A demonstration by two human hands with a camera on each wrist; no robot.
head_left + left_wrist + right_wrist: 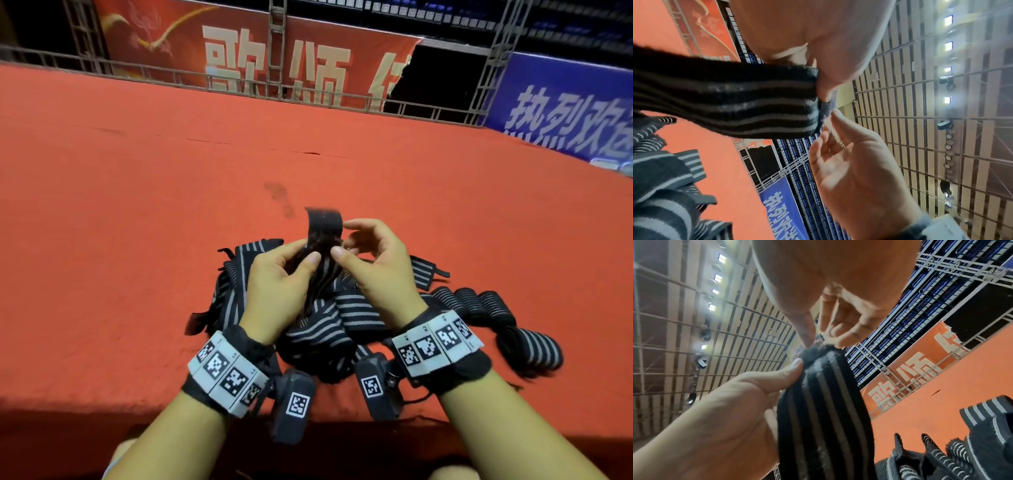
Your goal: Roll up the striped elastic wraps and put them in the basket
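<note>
A: What's the biggest thing here?
B: The red tabletop (137, 205), with a red banner (239, 58) and a blue banner (565, 113) behind its far edge.

A: And on it?
B: A loose pile of striped elastic wraps (329, 325) at the near edge, with rolled wraps (479, 305) just to its right.

A: The hands?
B: Both are raised over the pile. The left hand (277, 294) pinches one striped wrap (325, 240) near its black end between thumb and fingers. The right hand (376, 267) pinches that same end with thumb and forefinger, its other fingers loosely spread.

A: A basket?
B: I can't tell where.
</note>
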